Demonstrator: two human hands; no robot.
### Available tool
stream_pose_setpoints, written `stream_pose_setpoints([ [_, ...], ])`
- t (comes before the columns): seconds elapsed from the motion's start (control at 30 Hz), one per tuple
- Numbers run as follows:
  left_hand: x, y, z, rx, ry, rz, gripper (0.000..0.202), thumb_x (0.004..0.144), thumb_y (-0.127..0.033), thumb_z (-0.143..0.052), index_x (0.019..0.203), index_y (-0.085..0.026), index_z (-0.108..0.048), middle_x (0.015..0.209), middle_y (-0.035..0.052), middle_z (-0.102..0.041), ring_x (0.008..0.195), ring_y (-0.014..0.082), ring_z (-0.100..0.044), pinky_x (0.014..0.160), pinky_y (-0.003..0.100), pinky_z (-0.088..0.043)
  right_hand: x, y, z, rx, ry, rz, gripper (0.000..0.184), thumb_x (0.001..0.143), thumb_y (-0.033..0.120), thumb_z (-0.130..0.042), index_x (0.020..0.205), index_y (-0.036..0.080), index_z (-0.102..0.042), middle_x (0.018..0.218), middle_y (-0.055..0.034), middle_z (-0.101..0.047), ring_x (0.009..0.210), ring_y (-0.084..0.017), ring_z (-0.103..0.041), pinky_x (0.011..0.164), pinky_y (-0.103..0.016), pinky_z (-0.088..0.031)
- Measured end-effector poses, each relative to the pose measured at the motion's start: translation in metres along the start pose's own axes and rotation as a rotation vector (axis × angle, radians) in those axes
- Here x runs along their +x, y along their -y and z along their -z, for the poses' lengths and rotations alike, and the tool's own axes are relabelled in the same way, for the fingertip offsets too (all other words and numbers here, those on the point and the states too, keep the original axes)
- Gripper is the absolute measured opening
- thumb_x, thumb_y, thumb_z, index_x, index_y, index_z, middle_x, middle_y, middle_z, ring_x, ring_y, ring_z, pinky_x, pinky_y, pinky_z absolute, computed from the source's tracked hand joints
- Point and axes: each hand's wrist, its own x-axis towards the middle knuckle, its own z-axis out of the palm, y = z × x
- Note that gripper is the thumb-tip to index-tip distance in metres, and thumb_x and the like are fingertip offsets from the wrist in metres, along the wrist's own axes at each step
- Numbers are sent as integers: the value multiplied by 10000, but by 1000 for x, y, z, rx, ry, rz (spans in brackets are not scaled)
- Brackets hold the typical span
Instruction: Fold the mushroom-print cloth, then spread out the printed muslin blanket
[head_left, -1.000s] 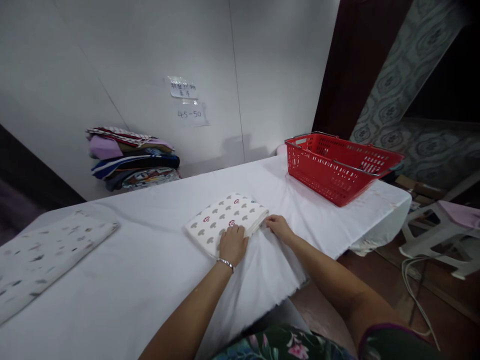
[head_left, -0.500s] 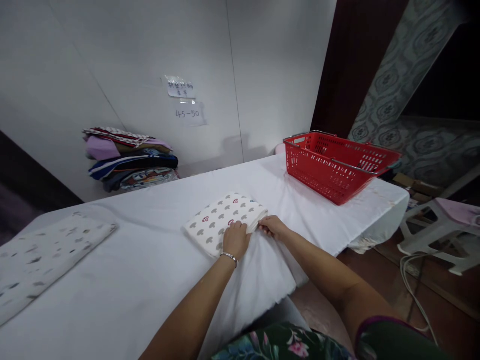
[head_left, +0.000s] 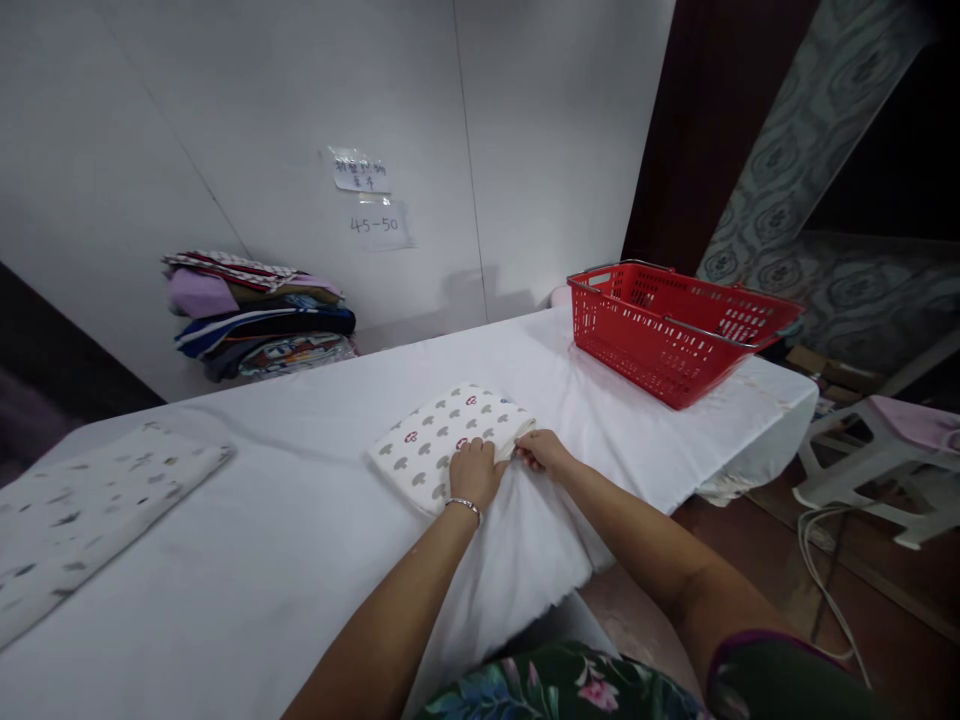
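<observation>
A folded white cloth (head_left: 431, 440) with grey and red mushroom-like prints lies on the white-covered table (head_left: 285, 600). My left hand (head_left: 474, 475), a bracelet at its wrist, rests flat on the cloth's near side with the fingers stretched out. At the cloth's right edge, my right hand (head_left: 541, 450) pinches the folded layers between thumb and fingers. The part of the edge inside that pinch is hidden. Further left lies another folded white cloth (head_left: 97, 510) with small dark and brown marks, apart from both hands.
A red plastic basket (head_left: 652, 345) with metal handles stands at the table's right end. Folded fabrics (head_left: 262, 315) are stacked by the wall at the back left. Paper signs (head_left: 373, 225) are stuck to the wall. A plastic stool (head_left: 885, 460) and cable (head_left: 825, 590) are at right.
My left hand has shifted very slightly to the right on the cloth. My right hand keeps its pinch at the edge, and the cloth stays in place.
</observation>
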Motion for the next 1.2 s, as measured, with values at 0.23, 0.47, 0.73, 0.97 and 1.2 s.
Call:
stream_pose_setpoints([
  [0.23, 3, 5, 3, -50, 35, 18, 273, 862, -416, -472, 959, -189, -588, 993, 72, -572, 978, 213, -510, 797, 328, -398, 0, -3, 3, 85, 49, -26, 77, 709, 195, -577, 651, 174, -530, 548, 37, -579, 369, -50, -439, 315, -156, -245],
  [0.47, 3, 2, 6, -3, 22, -56, 202, 838, -306, -504, 976, -178, -578, 1009, 85, -570, 975, 222, -512, 824, 346, -381, 0, -2, 1, 68, 62, -33, 93, 684, 171, -587, 614, 174, -526, 515, 38, -579, 361, -54, -443, 304, -159, -238],
  [0.73, 8, -7, 5, 86, 45, -142, 231, 814, -159, -432, 987, -130, -582, 960, 124, -587, 940, 251, -537, 790, 379, -390, 1, -2, -1, 39, 51, -24, 133, 704, 188, -572, 580, 166, -529, 503, 33, -582, 357, -50, -450, 305, -158, -249],
  [0.97, 6, -4, 2, 52, 45, -128, 231, 822, -158, -435, 1005, -145, -575, 986, 108, -581, 966, 223, -531, 820, 356, -394, 1, 0, -3, 33, 48, -14, 122, 693, 175, -553, 574, 170, -531, 504, 32, -587, 356, -52, -446, 309, -159, -254],
  [1.2, 1, -5, 1, 59, 14, -140, 217, 839, -283, -473, 987, -163, -576, 995, 97, -579, 962, 236, -519, 802, 357, -399, 4, -2, -8, 9, 41, 38, 109, 698, 184, -535, 589, 176, -528, 547, 22, -604, 363, -55, -447, 318, -166, -266],
])
